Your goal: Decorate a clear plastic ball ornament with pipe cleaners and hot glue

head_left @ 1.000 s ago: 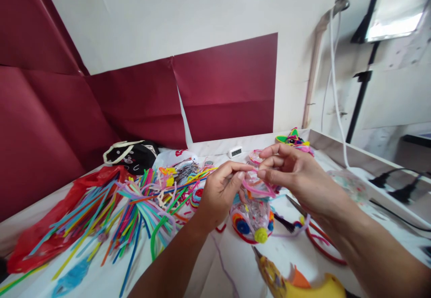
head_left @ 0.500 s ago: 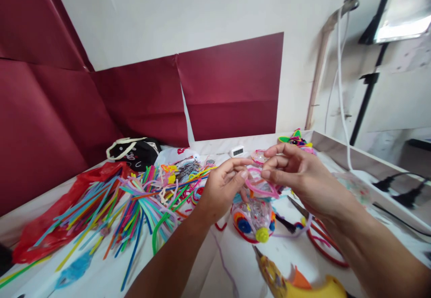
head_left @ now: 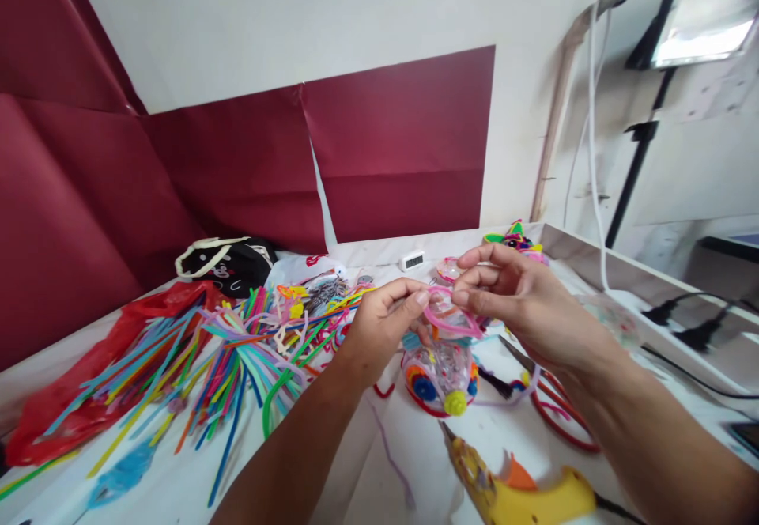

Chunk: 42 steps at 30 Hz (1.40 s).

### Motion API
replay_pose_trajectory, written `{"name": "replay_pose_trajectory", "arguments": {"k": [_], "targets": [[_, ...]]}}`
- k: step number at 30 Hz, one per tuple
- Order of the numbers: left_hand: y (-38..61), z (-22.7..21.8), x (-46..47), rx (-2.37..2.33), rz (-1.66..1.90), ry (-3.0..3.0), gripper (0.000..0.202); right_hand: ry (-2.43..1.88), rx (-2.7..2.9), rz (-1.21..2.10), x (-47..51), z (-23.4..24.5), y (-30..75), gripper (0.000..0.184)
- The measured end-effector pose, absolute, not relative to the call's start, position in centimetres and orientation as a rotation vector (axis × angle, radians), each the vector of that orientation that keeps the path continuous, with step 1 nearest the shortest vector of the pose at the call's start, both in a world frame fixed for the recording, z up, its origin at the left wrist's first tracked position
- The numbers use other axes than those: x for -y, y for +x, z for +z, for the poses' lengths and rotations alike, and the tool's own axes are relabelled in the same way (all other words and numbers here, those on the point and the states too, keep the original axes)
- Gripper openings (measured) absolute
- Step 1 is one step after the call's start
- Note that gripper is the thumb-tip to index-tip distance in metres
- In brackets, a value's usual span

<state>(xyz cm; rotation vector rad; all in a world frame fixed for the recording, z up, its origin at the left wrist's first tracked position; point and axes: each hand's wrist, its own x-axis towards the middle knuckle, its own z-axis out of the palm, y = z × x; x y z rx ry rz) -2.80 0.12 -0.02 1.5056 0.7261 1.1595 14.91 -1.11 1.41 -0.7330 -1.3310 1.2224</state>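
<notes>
A pink pipe cleaner (head_left: 451, 326), bent into a leaf-like loop, is held up between my hands. Thumb and fingers of my left hand (head_left: 385, 315) pinch its left end. At the upper right of the loop, my right hand (head_left: 513, 304) pinches it with thumb and index finger, the other fingers curled above. Just below, a clear plastic bottle craft (head_left: 442, 367) lies on the table with a yellow cap and blue and orange coiled discs on its sides. Part of it is hidden behind my left fingers.
Many coloured pipe cleaners (head_left: 237, 375) spread over a red plastic bag (head_left: 35, 422) at left. A yellow glue gun (head_left: 534, 501) lies in front, red-handled scissors (head_left: 563, 414) at right. A white timer (head_left: 413, 261) and black pouch (head_left: 237, 266) stand behind, a power strip (head_left: 628, 307) far right.
The view has shifted slightly, bringing more of the glue gun into sight. Both hands keep hold of the pink pipe cleaner, whose loop has turned a little.
</notes>
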Motion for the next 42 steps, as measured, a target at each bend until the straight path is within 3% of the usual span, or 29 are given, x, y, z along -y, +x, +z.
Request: {"name": "replay_pose_trajectory", "arguments": {"k": [42], "targets": [[-2.6, 0.1, 0.5, -0.765, 1.227, 1.464, 0.020, -0.671, 1.583, 1.022, 1.6, 0.5, 14.5, 0.034]]}}
